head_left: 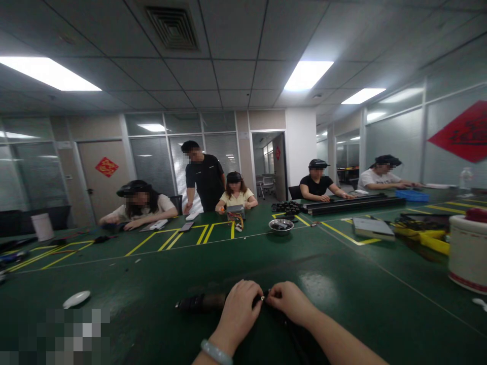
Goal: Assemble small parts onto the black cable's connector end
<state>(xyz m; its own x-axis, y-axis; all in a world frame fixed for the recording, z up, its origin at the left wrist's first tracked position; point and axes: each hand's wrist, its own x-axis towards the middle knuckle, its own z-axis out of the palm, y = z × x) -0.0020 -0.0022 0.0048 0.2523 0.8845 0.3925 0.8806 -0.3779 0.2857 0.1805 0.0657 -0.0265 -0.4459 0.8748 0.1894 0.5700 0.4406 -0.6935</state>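
Left hand (pixel 238 309) is closed over a dark, cylindrical object (pixel 201 302) lying on the green counter (pixel 342 284); its covered end is hidden. Right hand (pixel 291 301) pinches a tiny bright part (pixel 262 298) at the junction, too small to identify. A pale bangle (pixel 216 352) encircles the left wrist.

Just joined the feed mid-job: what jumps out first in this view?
The left hand and right hand meet at the bottom centre over a dark rod-like part lying on the green table, pinching something small between the fingertips. Across the table, several people sit working, with a metal bowl mid-table. A white tub stands at the right edge.
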